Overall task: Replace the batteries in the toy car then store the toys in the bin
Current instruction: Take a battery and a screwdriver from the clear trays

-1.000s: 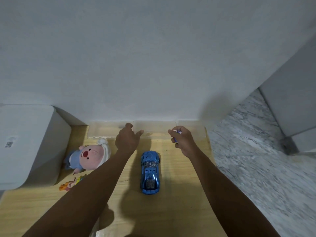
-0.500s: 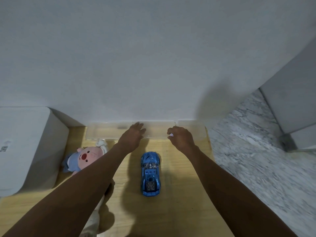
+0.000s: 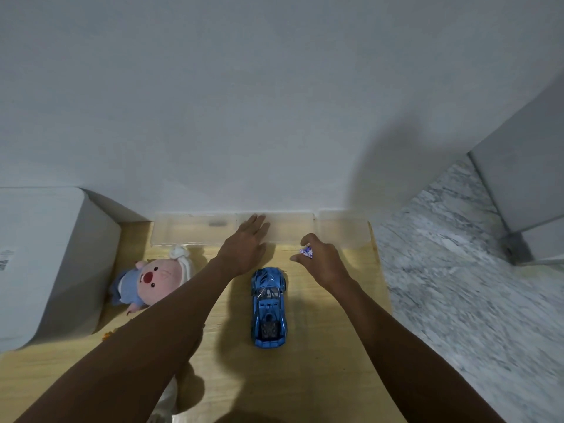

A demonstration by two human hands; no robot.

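Note:
A shiny blue toy car (image 3: 269, 308) lies on the wooden table (image 3: 320, 361), nose toward the wall. My left hand (image 3: 244, 247) is stretched flat, fingers apart, its tips resting on the front wall of a clear plastic tray (image 3: 189, 232) against the wall. My right hand (image 3: 320, 257) hovers right of the car's nose, pinching a small blue-and-white item (image 3: 306, 251), likely a battery or its wrapper. A pink pig plush (image 3: 154, 277) in blue clothes lies left of the car.
A large white box (image 3: 52, 261) stands at the left. A small orange toy (image 3: 106, 334) peeks out beside my left forearm. A dark small object (image 3: 217, 222) lies in the tray. Marble floor (image 3: 473, 300) drops off past the table's right edge.
My left hand opened from a loose curl and reached forward onto the clear tray. My right hand stayed near the tray's front, still pinching the small item. The camera tilted slightly.

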